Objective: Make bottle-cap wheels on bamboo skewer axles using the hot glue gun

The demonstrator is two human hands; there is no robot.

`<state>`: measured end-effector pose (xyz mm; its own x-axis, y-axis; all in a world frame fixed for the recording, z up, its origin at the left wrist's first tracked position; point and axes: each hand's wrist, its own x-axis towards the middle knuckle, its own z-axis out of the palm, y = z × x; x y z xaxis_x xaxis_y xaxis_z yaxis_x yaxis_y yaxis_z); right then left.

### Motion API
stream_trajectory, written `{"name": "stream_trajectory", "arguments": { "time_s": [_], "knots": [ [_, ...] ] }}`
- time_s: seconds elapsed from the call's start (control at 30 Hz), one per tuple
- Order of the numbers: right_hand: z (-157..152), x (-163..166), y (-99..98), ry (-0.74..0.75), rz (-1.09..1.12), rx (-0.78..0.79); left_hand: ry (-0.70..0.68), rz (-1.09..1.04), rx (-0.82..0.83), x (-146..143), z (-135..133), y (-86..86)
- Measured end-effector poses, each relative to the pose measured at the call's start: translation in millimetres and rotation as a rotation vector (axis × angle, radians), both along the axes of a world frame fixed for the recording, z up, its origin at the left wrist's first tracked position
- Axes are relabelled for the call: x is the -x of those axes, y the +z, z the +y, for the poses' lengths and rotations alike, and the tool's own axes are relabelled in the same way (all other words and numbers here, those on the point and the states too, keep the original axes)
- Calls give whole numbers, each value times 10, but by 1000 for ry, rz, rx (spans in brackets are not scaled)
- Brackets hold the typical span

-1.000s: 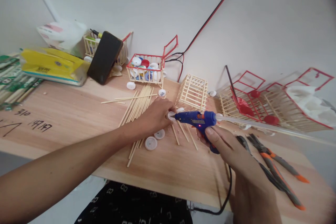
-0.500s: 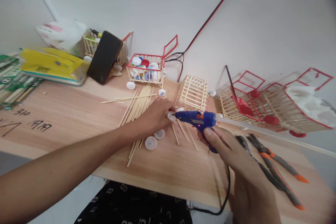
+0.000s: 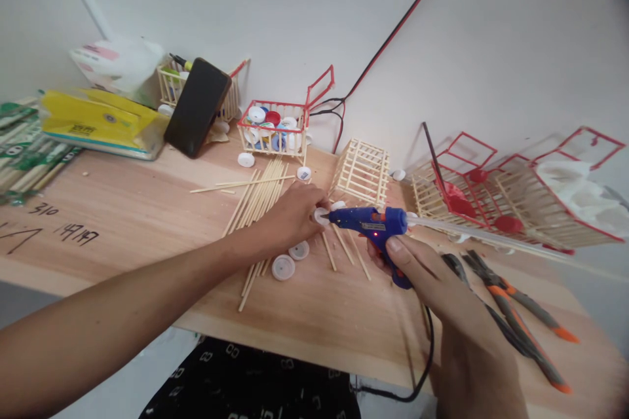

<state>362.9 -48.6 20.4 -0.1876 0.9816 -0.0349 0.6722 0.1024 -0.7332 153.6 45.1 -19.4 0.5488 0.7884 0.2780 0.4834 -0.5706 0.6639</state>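
Observation:
My right hand (image 3: 422,268) is closed round the grip of a blue glue gun (image 3: 368,219), whose red light is on. A long clear glue stick (image 3: 472,232) sticks out of its back. The fingers of my left hand (image 3: 295,213) pinch a white bottle cap (image 3: 320,216), and the gun's nozzle meets the cap. Beneath my left hand lies a bundle of thin wooden sticks (image 3: 255,209). Two more white caps (image 3: 284,268) rest on the table near my left wrist. Just behind the gun stands a small basket frame of wooden sticks (image 3: 361,171).
A red-rimmed stick cart (image 3: 273,131) full of bottle caps stands at the back. More stick carts (image 3: 452,190) are at the right, near orange-handled pliers (image 3: 515,321). To the left are a leaning phone (image 3: 196,108), a yellow packet (image 3: 101,124) and bagged sticks (image 3: 29,157).
The back of the glue gun and my right hand have shifted very slightly right and the glue stick tilts a little lower. My left hand keeps its pinch on the cap.

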Motion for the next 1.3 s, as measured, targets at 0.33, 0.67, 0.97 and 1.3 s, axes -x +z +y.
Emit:
{"name": "stream_trajectory", "arguments": {
  "time_s": [0.33, 0.67, 0.97, 1.3],
  "knots": [
    [-6, -80, -133, -12, -112, -120, -5, -24, 11, -3, -3, 2],
    [-22, -24, -46, -5, -43, -4, -3, 4, 1, 1, -4, 14],
    [-12, 26, 47, -53, 57, 46, 0, 14, 3, 8, -4, 2],
    [5, 13, 27, -4, -49, -43, -7, -6, 4, 5, 2, 2]
  ]
}}
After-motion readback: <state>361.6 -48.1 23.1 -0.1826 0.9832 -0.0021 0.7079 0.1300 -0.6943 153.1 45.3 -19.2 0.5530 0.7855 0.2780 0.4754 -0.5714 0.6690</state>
